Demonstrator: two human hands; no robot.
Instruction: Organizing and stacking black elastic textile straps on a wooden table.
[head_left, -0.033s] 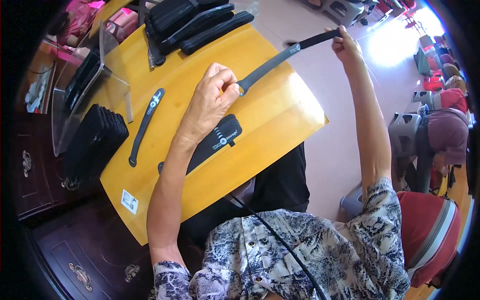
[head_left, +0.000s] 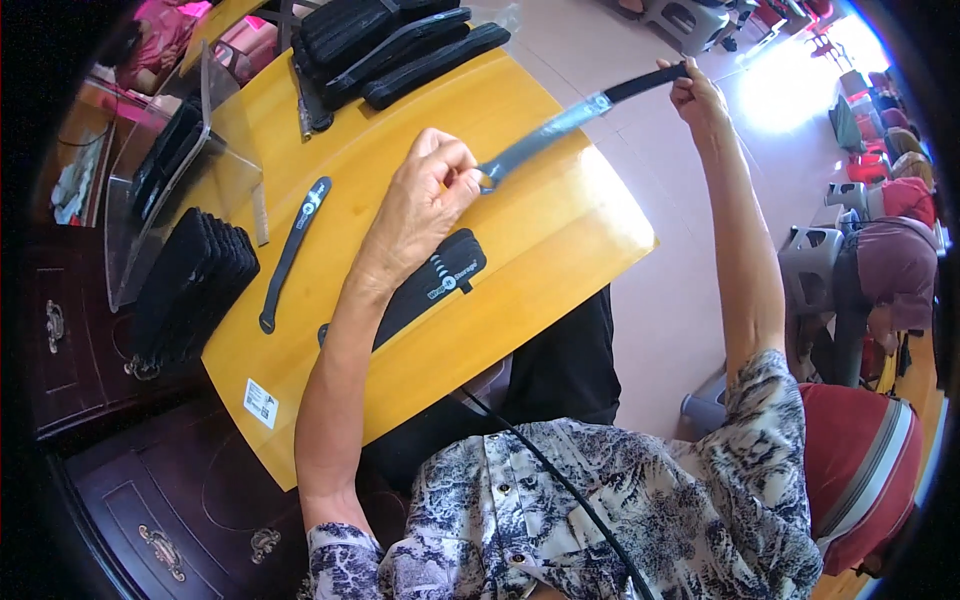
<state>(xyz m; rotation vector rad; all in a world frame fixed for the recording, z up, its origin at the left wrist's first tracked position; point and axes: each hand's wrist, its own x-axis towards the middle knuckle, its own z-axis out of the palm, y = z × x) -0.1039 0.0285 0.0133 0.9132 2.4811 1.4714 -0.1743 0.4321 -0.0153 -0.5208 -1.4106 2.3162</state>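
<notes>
A dark strap stretches between my hands, above the far right part of the yellow table. My left hand pinches its rounded near end. At the strap's narrower black far end, my right hand grips the tip, out past the table's edge. Below my left wrist lies a wide black strap with white printing and a small side tab, partly hidden by my forearm. Left of it, a single slim dark strap lies flat, with a hole at its near end.
On the yellow table, black strap bundles fill the far side. A stack of black pieces stands at the left, beside a clear plastic stand. A white label is stuck near the front corner. People and stools are at the right.
The strap between my hands has tilted slightly and now catches more light along its surface. My right hand has shifted a little to the right and down.
</notes>
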